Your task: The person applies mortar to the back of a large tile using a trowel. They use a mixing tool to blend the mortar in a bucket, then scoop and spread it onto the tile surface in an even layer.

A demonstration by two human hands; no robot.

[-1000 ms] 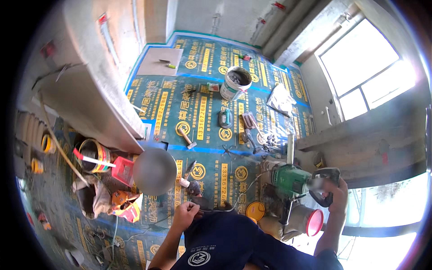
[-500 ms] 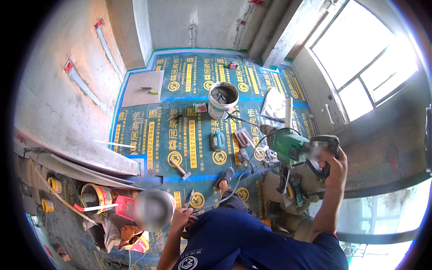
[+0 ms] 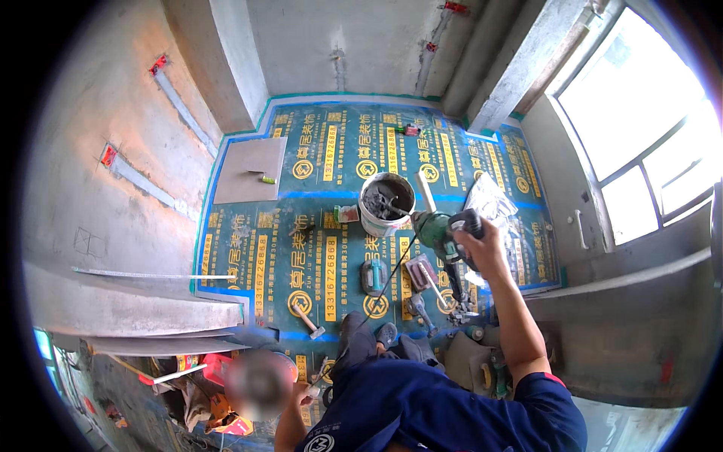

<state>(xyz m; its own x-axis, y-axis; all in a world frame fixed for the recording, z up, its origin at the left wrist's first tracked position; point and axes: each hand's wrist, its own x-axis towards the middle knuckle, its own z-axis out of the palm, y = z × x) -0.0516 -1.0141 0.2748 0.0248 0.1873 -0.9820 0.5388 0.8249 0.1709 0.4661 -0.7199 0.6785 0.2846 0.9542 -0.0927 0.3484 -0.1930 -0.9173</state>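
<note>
My right hand (image 3: pixel 483 245) grips the rear handle of a green power drill (image 3: pixel 432 230), right of the mixing bucket. From the drill, a shaft (image 3: pixel 398 210) reaches over the rim into grey mortar (image 3: pixel 382 197) in the white bucket (image 3: pixel 378 227); its lower end is hidden. A white side handle (image 3: pixel 426 193) sticks up from the drill. The dark power cord (image 3: pixel 390 277) runs down past my legs to my left hand (image 3: pixel 303 395), whose fingers are curled on it. Beside that hand stands another round bucket (image 3: pixel 285 364), its inside blurred.
Trowels (image 3: pixel 373 276), a pink float (image 3: pixel 420 273) and a hammer (image 3: pixel 307 321) lie on the printed green floor covering. A board (image 3: pixel 248 169) with a putty knife is at the far left. White sheeting (image 3: pixel 489 197) lies right of the mortar; bags (image 3: pixel 467 361) sit by my right side.
My right hand has brought the drill left and closer to the bucket; its shaft now enters the mortar. The view has tilted, shifting the room lower in the picture.
</note>
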